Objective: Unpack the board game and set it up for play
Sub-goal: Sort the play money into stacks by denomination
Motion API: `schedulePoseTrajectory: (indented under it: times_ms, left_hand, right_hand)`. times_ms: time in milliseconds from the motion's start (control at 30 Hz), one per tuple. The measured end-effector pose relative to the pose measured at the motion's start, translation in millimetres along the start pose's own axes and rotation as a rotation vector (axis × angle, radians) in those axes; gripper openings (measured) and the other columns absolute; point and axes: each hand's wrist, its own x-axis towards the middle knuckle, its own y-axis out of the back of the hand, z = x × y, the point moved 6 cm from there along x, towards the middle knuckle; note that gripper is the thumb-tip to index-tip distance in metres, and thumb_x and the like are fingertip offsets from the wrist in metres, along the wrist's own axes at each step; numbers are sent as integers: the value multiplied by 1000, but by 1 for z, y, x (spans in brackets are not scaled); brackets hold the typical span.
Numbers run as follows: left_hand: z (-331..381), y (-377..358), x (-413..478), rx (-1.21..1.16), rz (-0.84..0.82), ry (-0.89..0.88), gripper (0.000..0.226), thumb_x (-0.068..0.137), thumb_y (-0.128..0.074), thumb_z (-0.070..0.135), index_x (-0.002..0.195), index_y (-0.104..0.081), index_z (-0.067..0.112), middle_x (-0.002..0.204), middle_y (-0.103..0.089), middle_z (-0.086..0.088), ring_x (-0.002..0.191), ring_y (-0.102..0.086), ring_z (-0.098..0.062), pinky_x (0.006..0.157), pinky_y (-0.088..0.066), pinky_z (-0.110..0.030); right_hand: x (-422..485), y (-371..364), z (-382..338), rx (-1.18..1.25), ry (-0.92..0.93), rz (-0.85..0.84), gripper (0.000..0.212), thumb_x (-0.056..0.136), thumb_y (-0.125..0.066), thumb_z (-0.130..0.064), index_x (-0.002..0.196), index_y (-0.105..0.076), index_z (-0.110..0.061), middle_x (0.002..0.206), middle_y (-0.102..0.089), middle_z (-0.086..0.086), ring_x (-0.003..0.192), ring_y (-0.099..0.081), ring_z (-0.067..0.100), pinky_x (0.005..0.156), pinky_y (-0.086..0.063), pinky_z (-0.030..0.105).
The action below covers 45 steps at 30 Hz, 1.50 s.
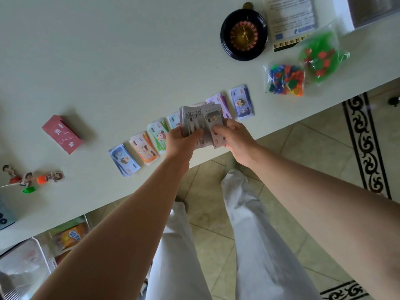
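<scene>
Starting at the far left, you have a blue box [5,215] cut off by the frame edge, its print too partial to read. Beside it on the pale counter [129,61] lie a few character pawns [32,178], tipped over, on orange and green bases. A red card deck [62,134] sits apart from them, with the characters 机会 printed on top.

Along the near edge runs a slanted row of banknote stacks: blue [124,159], orange [144,151], green [158,134], then a light blue one [173,120] half hidden behind what you hold. Your left grip [181,140] is curled round a thick grey wad of notes [194,118], raised just above the row. Your right grip [234,138] pinches the top notes of the same wad, thumb on the face. A "10" shows on the grey notes; the rest is blurred. Behind the wad peek a pink stack [218,102] and a lilac stack [241,102].

Farther back stands a black roulette wheel [243,34], then a printed leaflet [290,20] cut off at the top, its text unreadable. Two clear bags lie near the right end: mixed coloured chips [284,80] and green and red pieces [320,55], motion-blurred. A box corner [376,11] is cropped at top right.

Under the counter, your white trousers [249,234] stand over tiled floor beside a patterned rug border [365,144].
</scene>
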Motion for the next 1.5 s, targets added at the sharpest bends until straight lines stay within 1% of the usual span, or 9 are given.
schedulePoseTrajectory:
  times_ms: [267,467,567,667,833,1067,1200,1367,1500]
  left_hand:
    - [1,-25,-3,4,-20,26,15,89,-56,5,75,-57,9,63,-64,3,68,-62,-13,85,-55,-41]
    - [4,-39,-3,23,8,0,15,86,-64,2,78,-62,14,75,-67,0,73,-66,-16,80,-58,-36]
    - [3,-44,-4,13,12,1,14,84,-68,3,79,-62,15,75,-67,1,75,-67,-18,80,-58,-37]
    - [2,-44,-3,30,60,-4,14,81,-71,4,80,-62,14,78,-68,-3,79,-67,-24,80,-58,-40]
    - [-2,-54,-5,-39,-46,39,7,88,-57,4,83,-61,7,78,-65,-7,76,-65,-23,83,-57,-42]
    - [-3,-56,-4,38,21,-12,17,83,-66,0,76,-62,14,73,-65,-2,68,-65,-17,72,-59,-33]
    - [-6,-60,-3,-22,-26,21,11,86,-58,2,76,-61,9,80,-67,-10,79,-65,-24,84,-58,-43]
    - [-5,-59,-3,18,12,-31,14,85,-66,5,79,-63,17,80,-66,-2,80,-65,-18,85,-57,-41]
    - [-9,-65,-4,-101,-74,22,3,90,-65,14,87,-64,14,86,-68,-5,81,-68,-17,83,-57,-36]
  right_hand:
    - [1,24,-2,24,11,13,14,90,-57,-12,102,-63,-16,99,-70,5,95,-64,23,87,-48,36]
    - [3,38,1,33,1,29,21,90,-58,-13,111,-63,-9,100,-71,7,89,-64,21,79,-46,30]
    - [4,43,3,74,-14,58,23,88,-60,-15,110,-62,-6,96,-70,9,89,-63,24,90,-48,43]
    - [3,45,7,88,-26,42,21,88,-61,-16,108,-64,-9,96,-71,9,94,-63,26,101,-43,47]
    - [3,52,10,109,-22,58,26,87,-61,-12,112,-64,-5,106,-70,14,101,-64,33,103,-43,49]
    - [1,55,11,96,-15,52,13,90,-60,-15,102,-64,-12,97,-71,9,102,-64,32,102,-45,49]
    - [1,57,11,99,-15,60,22,87,-60,-14,107,-63,-7,99,-71,10,102,-64,32,102,-44,49]
    - [1,56,11,106,-15,39,20,90,-59,-16,108,-66,-9,100,-71,10,106,-62,34,103,-43,51]
    - [2,59,12,121,-19,45,13,89,-59,-16,100,-65,-11,96,-71,11,97,-62,32,103,-41,49]
